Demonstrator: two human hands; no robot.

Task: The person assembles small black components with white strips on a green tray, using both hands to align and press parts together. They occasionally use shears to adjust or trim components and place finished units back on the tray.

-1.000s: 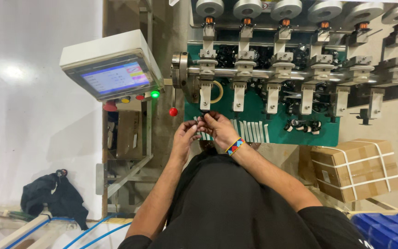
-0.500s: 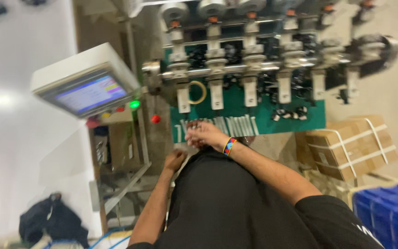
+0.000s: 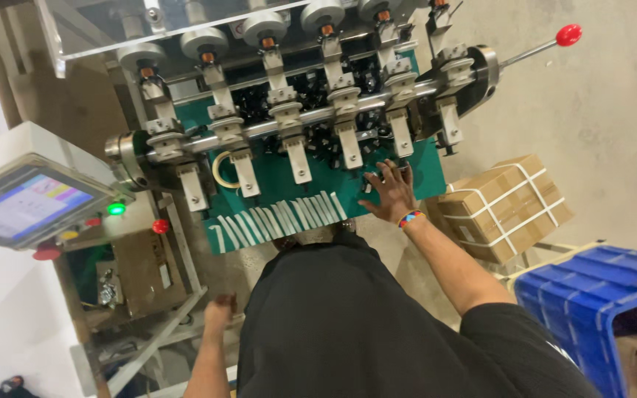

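Note:
My right hand, with a beaded band on the wrist, lies with its fingers spread on the right end of the green mat. The fingertips touch small black parts scattered there. My left hand hangs low beside my black shirt, fingers curled, and whether it holds anything is unclear. A row of white strips lies along the mat's near edge. Above the mat stands a machine with several spindles on a steel shaft.
A lever with a red knob sticks out at the machine's right. A control screen with a green lamp and a red button is at the left. A strapped cardboard box and a blue crate stand at the right.
My hands were together at the mat's near edge. The left has since dropped to my side and the right has reached out to the black parts on the right; the view has shifted.

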